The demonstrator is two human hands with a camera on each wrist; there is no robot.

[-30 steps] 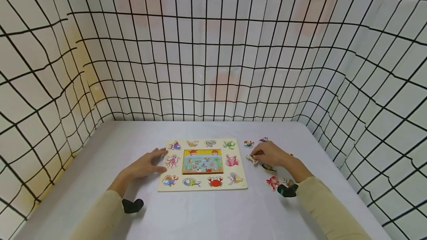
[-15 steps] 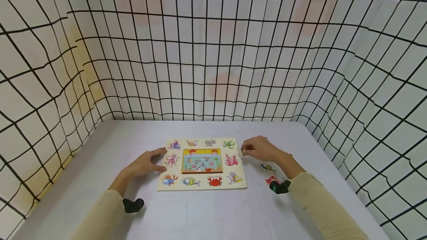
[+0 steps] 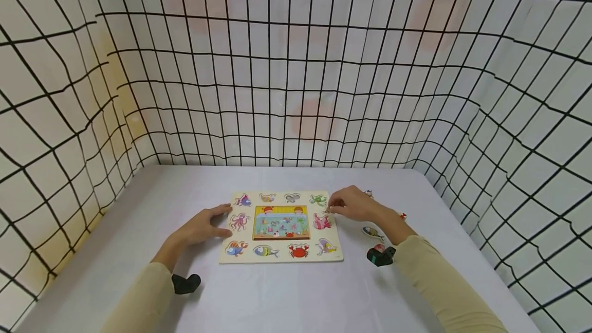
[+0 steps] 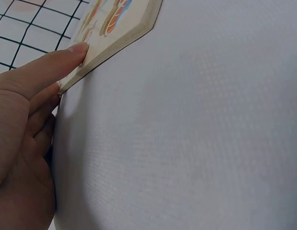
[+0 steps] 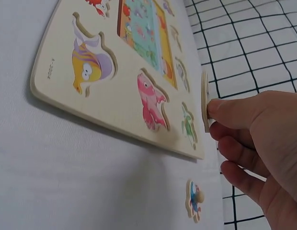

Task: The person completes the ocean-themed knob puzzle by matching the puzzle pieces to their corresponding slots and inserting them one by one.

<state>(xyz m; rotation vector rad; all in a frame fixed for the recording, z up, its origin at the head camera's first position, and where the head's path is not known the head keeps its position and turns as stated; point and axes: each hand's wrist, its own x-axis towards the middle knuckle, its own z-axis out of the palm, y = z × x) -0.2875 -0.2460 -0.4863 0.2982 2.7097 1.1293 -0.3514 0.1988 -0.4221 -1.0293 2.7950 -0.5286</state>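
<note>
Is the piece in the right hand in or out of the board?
Out: the right hand pinches the piece, which shows apart from the board.

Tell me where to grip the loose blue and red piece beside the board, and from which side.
Best by its round knob, likely pinched from straight above: the blue and red piece lies flat on the table, knob up, and its thin edge offers little to hold. It lies apart from the board, leaving finger room. The right hand pinches another piece, so free it first.
</note>
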